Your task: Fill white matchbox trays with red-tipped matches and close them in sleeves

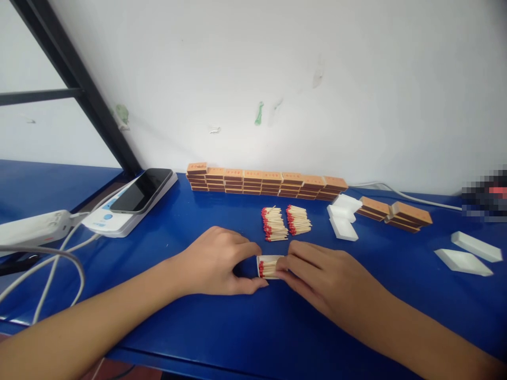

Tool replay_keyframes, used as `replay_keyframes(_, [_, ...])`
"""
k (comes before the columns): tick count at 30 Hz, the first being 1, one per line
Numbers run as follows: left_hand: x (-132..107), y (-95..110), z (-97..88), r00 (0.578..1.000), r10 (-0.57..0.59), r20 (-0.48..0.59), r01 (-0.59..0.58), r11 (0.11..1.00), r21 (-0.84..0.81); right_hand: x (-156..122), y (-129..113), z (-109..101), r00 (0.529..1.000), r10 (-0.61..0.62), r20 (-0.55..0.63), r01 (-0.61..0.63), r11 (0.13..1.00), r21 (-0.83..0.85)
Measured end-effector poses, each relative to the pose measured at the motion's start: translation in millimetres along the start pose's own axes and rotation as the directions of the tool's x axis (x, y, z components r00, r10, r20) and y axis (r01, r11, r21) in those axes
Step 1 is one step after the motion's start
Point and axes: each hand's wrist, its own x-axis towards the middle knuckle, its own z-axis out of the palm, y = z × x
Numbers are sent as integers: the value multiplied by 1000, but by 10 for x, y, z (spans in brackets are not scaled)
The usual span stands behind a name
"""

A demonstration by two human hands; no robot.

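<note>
A small white matchbox tray (269, 266) filled with red-tipped matches lies on the blue table (222, 327). My left hand (216, 261) curls around the tray's left end, thumb and fingers pinching it. My right hand (320, 277) presses its fingertips on the tray's right end and on the matches. Just behind the tray lie two loose piles of matches (285, 221).
A long row of stacked orange matchboxes (265, 182) lines the wall. Empty white trays (343, 217) and more orange boxes (394, 213) lie at the right, with two more trays (467, 254) further right. A phone (141, 191) on a white device, a power strip (34, 228) and cables are at the left.
</note>
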Motion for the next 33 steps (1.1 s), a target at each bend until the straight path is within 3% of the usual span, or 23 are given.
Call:
replay_keyframes(10, [7, 13, -13, 1000, 2, -8, -3, 1000, -23, -2, 75, -31, 995, 42, -90, -32, 993, 117])
replay_keyframes(29, [-10, 53, 14, 999, 35, -22, -35, 999, -26, -21, -2, 33, 998, 28, 59, -45, 950, 310])
replay_keyframes(33, [-2, 35, 2, 999, 40, -31, -41, 999, -19, -27, 41, 16, 999, 43, 23, -48, 953, 299])
